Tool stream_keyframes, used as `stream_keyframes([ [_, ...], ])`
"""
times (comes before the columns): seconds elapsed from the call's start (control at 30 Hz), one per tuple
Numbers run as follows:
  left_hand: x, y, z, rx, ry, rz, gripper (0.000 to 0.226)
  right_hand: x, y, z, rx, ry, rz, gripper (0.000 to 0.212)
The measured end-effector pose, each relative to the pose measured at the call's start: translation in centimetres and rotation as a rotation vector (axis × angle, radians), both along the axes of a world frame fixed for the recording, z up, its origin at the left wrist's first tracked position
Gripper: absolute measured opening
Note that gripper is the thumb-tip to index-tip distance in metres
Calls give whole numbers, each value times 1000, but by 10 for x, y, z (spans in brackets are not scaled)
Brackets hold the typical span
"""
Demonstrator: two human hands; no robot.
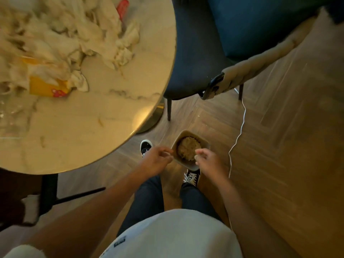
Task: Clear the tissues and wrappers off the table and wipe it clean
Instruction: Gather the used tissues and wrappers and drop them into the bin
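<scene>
A heap of crumpled white tissues (61, 34) covers the far left of the round marble table (104, 112). A yellow wrapper (47, 88) and a red wrapper (122, 7) lie among them. On the floor below the table's edge stands a small beige bin (193, 165) with a wad of tissue (189, 148) inside. My left hand (156, 161) hovers at the bin's left rim, fingers loosely curled with nothing in them. My right hand (208, 161) is over the bin's right rim, fingers spread and holding nothing.
A dark blue chair (197, 53) stands right of the table, with a phone (214, 86) on its beige backrest. A white cable (240, 131) trails across the wooden floor. A black chair frame (48, 192) stands lower left. My feet are beside the bin.
</scene>
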State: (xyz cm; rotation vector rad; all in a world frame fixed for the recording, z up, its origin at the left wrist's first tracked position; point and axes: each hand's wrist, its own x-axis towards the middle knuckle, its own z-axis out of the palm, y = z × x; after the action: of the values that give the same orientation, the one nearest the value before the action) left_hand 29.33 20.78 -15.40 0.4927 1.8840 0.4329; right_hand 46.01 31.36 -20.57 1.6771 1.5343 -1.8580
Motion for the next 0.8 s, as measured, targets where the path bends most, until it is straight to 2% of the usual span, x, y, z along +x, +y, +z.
stream_keyframes([
  [0.07, -9, -12, 22, 68, 26, 63, 19, -19, -2, 25, 20, 33, 15, 20],
  [0.23, -38, -40, 75, 189, 65, 179, 15, -68, -6, 93, 93, 119, 133, 24],
  [0.37, -72, -59, 99, 275, 153, 285, 11, -129, 3, 143, 146, 245, 156, 23],
  [0.47, -101, -72, 108, 331, 189, 313, 10, -186, 17, 158, 238, 317, 189, 23],
  [0.53, -119, -79, 111, 352, 226, 339, 11, -222, 27, 158, 353, 288, 280, 30],
  [0.67, -156, -83, 112, 380, 284, 367, 12, -276, 48, 148, 653, 96, 455, 49],
  [0.8, -190, -73, 109, 388, 327, 287, 18, -308, 68, 137, 777, -59, 572, 47],
])
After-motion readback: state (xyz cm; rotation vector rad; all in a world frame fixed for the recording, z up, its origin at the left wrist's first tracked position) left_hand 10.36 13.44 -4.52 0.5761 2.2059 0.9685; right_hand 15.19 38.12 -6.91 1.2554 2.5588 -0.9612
